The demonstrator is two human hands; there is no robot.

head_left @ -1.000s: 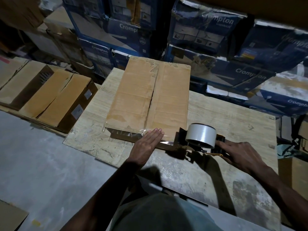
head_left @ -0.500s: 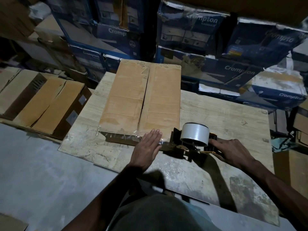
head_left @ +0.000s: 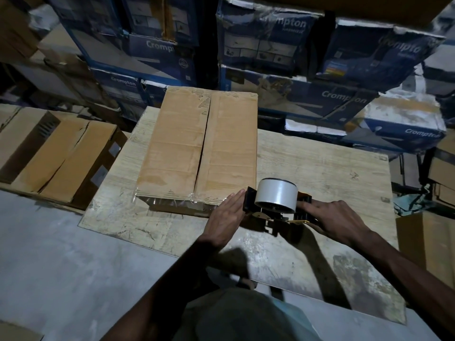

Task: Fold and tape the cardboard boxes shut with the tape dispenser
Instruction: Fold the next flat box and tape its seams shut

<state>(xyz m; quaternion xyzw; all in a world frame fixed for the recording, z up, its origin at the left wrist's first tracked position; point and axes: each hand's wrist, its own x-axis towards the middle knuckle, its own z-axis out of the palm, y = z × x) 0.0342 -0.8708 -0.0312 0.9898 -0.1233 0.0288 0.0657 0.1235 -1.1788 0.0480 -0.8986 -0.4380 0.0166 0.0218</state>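
A flat brown cardboard box (head_left: 197, 148) lies on the wooden table (head_left: 320, 173), its two top flaps meeting at a centre seam. Clear tape runs along its near edge. My left hand (head_left: 225, 219) lies flat with straight fingers against the box's near right corner, pressing the tape. Just right of that corner stands the black tape dispenser (head_left: 275, 201) with its white tape roll, and my right hand (head_left: 337, 219) grips its handle.
Brown cartons (head_left: 56, 153) lie on the floor to the left of the table. Stacked blue printed cartons (head_left: 283, 45) fill the back wall. More cardboard (head_left: 423, 239) stands at the right edge. Grey concrete floor (head_left: 61, 254) spreads at the lower left.
My left hand has slid right along the box's near edge toward the corner. The dispenser and my right hand stay just beyond that corner; the camera has shifted slightly.
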